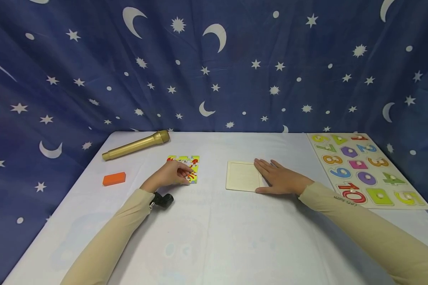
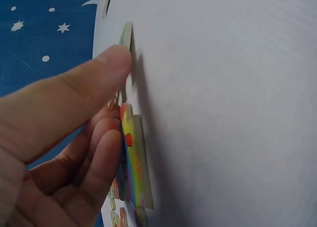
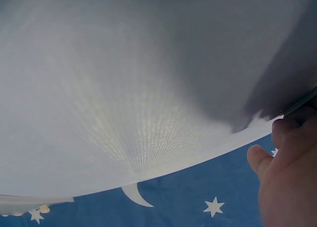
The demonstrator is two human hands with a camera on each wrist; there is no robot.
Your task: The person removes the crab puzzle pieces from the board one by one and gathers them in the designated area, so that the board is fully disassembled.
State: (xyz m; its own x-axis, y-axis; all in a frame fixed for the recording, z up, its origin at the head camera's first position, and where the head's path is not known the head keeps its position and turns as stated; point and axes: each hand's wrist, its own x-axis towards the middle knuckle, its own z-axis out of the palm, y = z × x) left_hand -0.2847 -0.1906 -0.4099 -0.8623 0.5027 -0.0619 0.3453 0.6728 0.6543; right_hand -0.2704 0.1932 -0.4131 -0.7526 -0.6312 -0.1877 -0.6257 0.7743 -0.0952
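Note:
My left hand point(image 1: 172, 173) is over a cluster of colourful jigsaw pieces point(image 1: 194, 161) left of centre on the table. Its fingers bend toward the yellow, red and blue pieces point(image 2: 136, 162) in the left wrist view, with the thumb point(image 2: 114, 59) right at the edge of another piece; I cannot tell whether they pinch one. Straight fingers of my right hand point(image 1: 281, 180) rest along the right side of a pale square puzzle tray point(image 1: 243, 176), whose recess shows no pieces. Only part of that hand point(image 3: 292, 172) enters the right wrist view.
A gold toy microphone point(image 1: 137, 145) lies at the back left, with an orange block point(image 1: 114, 179) in front of it. At the right, a number and shape peg board point(image 1: 372, 170) reaches the table edge. A blue curtain point(image 1: 235, 67) with moons and stars hangs behind the white-covered table point(image 1: 214, 229).

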